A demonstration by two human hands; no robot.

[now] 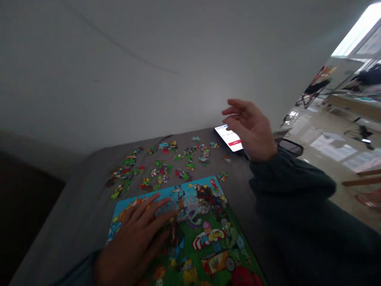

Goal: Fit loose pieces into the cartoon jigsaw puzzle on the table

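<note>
We see the left hand [139, 234] lying flat in the lower left of the frame, fingers spread wide, its palm pressed on the left part of the colourful puzzle picture [205, 234], holding nothing. That puzzle picture rests on the grey worktop [80, 198] at the lower middle of the frame, its blue upper edge pointing toward the wall. Just above it, in the middle of the frame, the loose puzzle pieces [160, 167] are scattered over the worktop, apart from one another in small clusters, stretching from left of centre to near the phone. The right hand [250, 127] hovers right of centre, raised off the worktop, fingers loosely open and slightly curled, gripping nothing; its dark sleeve [291, 186] runs down toward the lower right. Behind and partly under that hand lies the phone [229, 137], its screen lit white with a red bar. A pair of dark glasses [290, 147] sits just right of the wrist, at the worktop's edge
</note>
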